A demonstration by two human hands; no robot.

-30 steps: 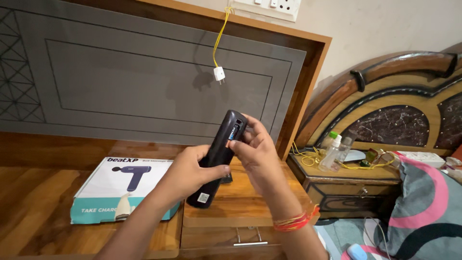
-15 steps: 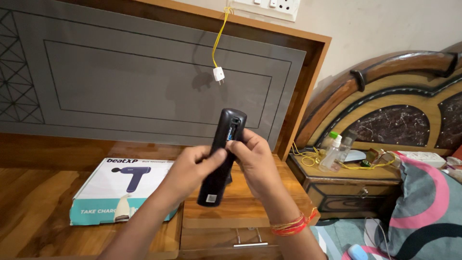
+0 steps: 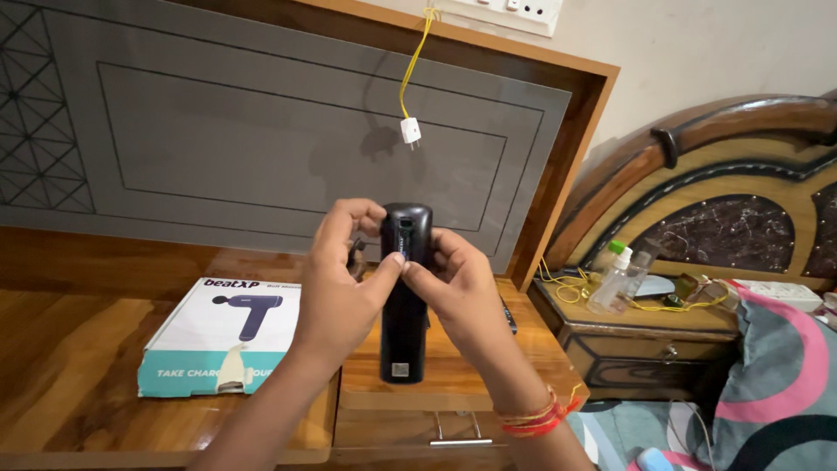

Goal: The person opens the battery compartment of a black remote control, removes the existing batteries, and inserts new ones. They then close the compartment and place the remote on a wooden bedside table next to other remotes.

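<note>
Both the left hand (image 3: 336, 292) and the right hand (image 3: 462, 292) grasp the upright black remote control (image 3: 405, 296) near its top; it looks light, rigid, smooth, best pinched along its sides.

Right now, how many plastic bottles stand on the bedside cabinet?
2, close together at the cabinet's back: a green-capped bottle and a clear bottle beside it. Others may be hidden.
</note>
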